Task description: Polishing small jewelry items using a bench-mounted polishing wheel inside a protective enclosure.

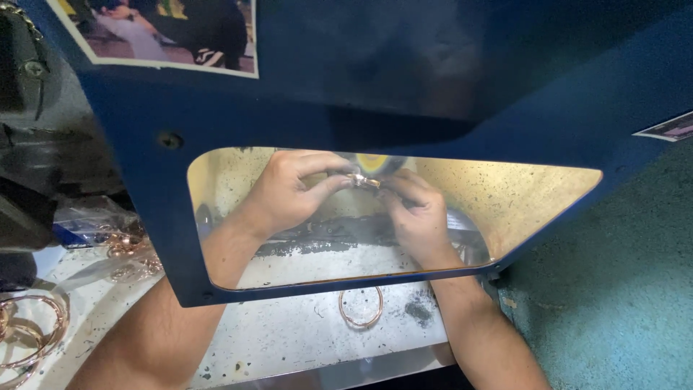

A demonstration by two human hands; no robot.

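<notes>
Ring [364, 180]: pinched between your left hand [285, 191] and right hand [415, 213], both closed on it, held up to the yellow wheel [372, 160] behind the window [520, 195] of the blue guard [404, 72], which shields your face from grit. Spare bangle [361, 308]: flat on the bench [274, 339], in reach. More bangles [29, 332]: far left.
</notes>
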